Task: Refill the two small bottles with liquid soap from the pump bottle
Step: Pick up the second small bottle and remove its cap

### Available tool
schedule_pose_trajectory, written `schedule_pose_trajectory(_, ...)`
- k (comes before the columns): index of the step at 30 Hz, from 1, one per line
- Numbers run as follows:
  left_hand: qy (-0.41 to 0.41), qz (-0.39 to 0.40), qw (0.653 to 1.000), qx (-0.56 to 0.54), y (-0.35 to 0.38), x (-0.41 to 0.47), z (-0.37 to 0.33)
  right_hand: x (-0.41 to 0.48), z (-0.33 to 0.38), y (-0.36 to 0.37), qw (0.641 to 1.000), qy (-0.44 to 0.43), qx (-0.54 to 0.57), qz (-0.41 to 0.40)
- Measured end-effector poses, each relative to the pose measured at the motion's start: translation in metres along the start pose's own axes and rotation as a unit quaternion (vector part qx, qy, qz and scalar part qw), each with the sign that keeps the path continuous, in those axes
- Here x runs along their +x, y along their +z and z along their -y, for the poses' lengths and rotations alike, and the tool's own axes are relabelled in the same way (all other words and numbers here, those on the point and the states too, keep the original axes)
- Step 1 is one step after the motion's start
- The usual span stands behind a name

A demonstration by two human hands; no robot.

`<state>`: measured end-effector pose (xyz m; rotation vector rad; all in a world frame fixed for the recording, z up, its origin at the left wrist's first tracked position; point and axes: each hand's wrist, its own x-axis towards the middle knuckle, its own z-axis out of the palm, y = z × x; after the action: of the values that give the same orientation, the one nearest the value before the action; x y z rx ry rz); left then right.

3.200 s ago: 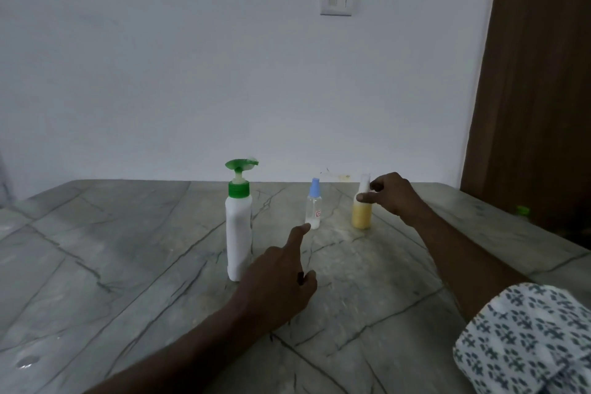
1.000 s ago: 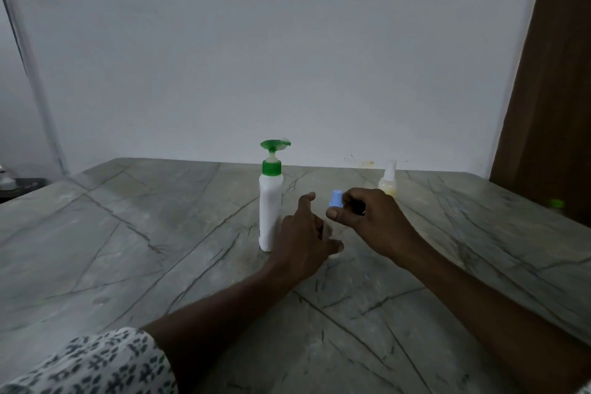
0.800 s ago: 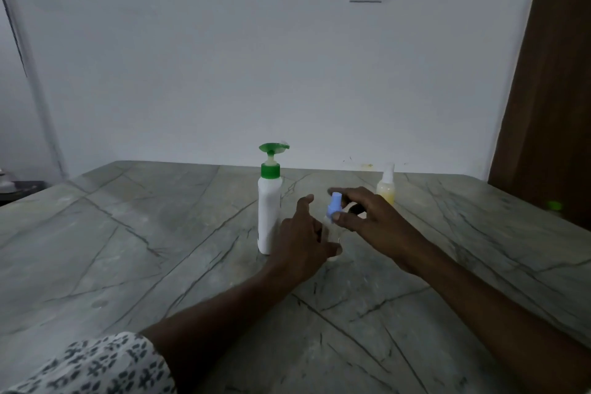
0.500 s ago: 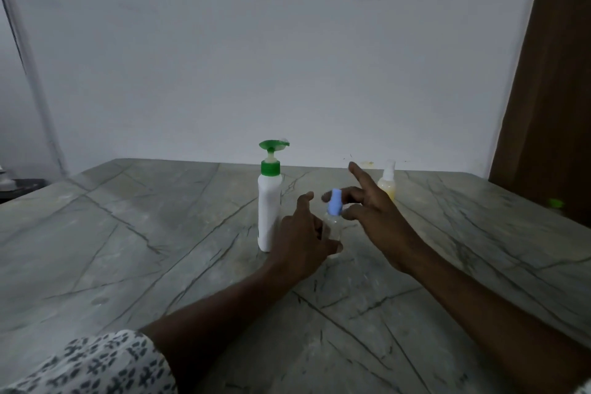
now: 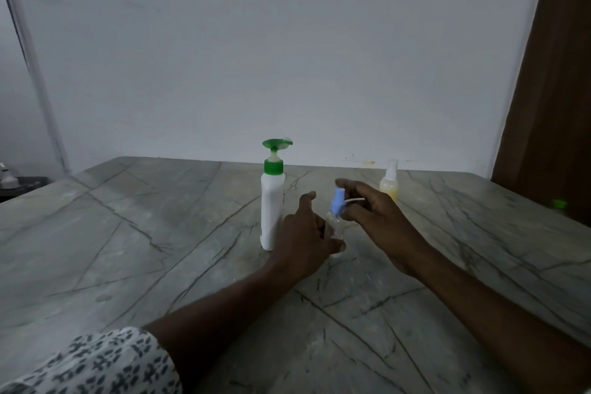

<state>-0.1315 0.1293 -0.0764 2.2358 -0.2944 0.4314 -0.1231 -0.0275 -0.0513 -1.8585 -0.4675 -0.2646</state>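
The pump bottle (image 5: 272, 201) stands upright on the table (image 5: 128, 233). Just right of it, the left hand (image 5: 302, 235), forearm reaching in from the lower left, grips the clear bottle (image 5: 335, 229) on the table top, one finger raised. Above that bottle's neck the right hand (image 5: 375, 216) pinches the blue cap (image 5: 338, 205), which is tilted with its white tube (image 5: 355, 200) exposed. Further right of the pump bottle, behind the right hand, the yellow bottle (image 5: 389, 185) stands capped and untouched.

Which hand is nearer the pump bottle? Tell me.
Left. The left hand, gripping the clear bottle, sits right of the pump bottle; the right hand is farther right, pinching the blue cap.
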Motion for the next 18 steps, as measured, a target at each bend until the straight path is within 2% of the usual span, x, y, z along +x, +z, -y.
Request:
schedule_pose_trajectory(6, -0.001, -0.003, 1.000, 0.003, -0.001, -0.001, -0.001, 0.002, -0.003, 0.010, 0.998, -0.027, -0.024, -0.042)
schedule_pose_trajectory(14, 0.000, -0.005, 1.000, 0.010, 0.000, -0.001, -0.001, 0.002, -0.006, 0.010, 0.999, -0.021, -0.013, -0.047)
schedule_pose_trajectory(18, -0.002, -0.009, 1.000, 0.009, 0.000, 0.000, 0.000, 0.003, -0.003, 0.010, 0.997, -0.048, -0.001, -0.063)
